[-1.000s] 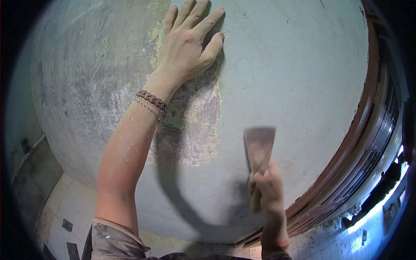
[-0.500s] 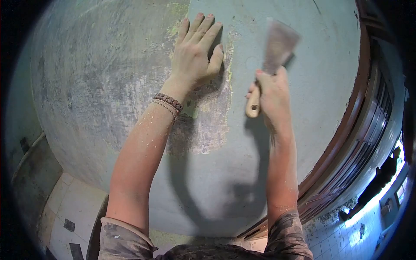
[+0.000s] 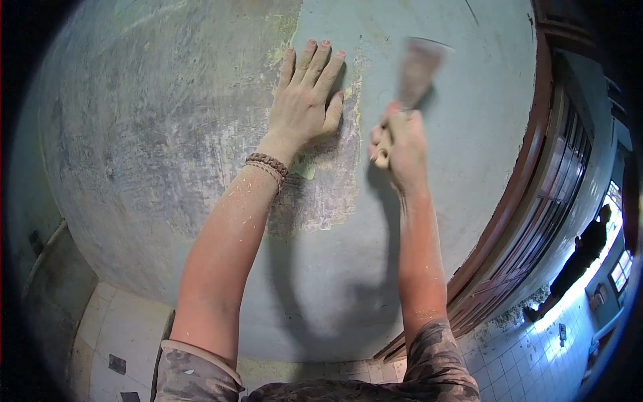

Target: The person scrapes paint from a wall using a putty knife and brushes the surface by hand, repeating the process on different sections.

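Observation:
My left hand [image 3: 301, 104] lies flat with fingers stretched on the wall [image 3: 321, 275], right at the border between a scraped grey patch [image 3: 194, 134] and the pale blue-green paint. To its right, my right hand [image 3: 405, 144] is wrapped round the light wooden handle of a putty knife [image 3: 418, 70]. The wide metal blade points up over the painted area and is smeared by motion. A ragged yellowish paint edge [image 3: 357, 100] runs between my two hands. Dust and small flakes stick to my left forearm.
A brown wooden frame with a barred window [image 3: 536, 208] curves along the right side. Beyond it a person in dark clothes [image 3: 583, 258] stands on the tiled floor [image 3: 516, 355]. Dark scraps [image 3: 117, 364] lie on the floor at lower left, beside a low wall [image 3: 57, 288].
My right hand and the putty knife have shifted left, towards my left hand, with the blade tilting. My left hand stays flat on the wall; the whole view has moved slightly.

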A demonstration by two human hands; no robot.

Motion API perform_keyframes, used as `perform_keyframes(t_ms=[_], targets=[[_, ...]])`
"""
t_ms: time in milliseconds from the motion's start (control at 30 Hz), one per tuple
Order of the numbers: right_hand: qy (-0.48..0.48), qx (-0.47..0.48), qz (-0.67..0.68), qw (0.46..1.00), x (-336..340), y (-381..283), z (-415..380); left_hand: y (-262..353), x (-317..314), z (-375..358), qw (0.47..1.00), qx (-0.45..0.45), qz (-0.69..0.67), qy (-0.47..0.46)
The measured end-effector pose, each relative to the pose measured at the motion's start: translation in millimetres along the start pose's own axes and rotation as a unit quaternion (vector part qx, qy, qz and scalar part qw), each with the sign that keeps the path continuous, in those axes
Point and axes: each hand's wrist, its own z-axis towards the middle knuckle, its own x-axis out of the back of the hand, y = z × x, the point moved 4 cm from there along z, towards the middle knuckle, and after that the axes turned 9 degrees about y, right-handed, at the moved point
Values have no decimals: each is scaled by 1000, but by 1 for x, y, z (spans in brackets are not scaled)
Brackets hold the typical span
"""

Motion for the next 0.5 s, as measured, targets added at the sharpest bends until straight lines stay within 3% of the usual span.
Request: perform_keyframes(t_ms=[67, 200, 300, 333, 433, 500], targets=[[-27, -10, -35, 999, -2, 1, -4, 0, -1, -1, 1000, -8, -12, 14], [54, 24, 83, 995, -3, 3, -8, 1, 1, -1, 1000, -8, -3, 8], [43, -4, -93, 995, -4, 18, -18, 1, 0, -1, 1000, -9, -10, 13], [43, -2, -92, 995, -1, 18, -19, 1, 1, -1, 1000, -9, -15, 18], [107, 82, -31, 990, 12, 17, -13, 0, 1, 0, 1000, -11, -13, 22], [129, 182, -201, 954, 15, 24, -8, 0, 1, -2, 1000, -12, -7, 18]])
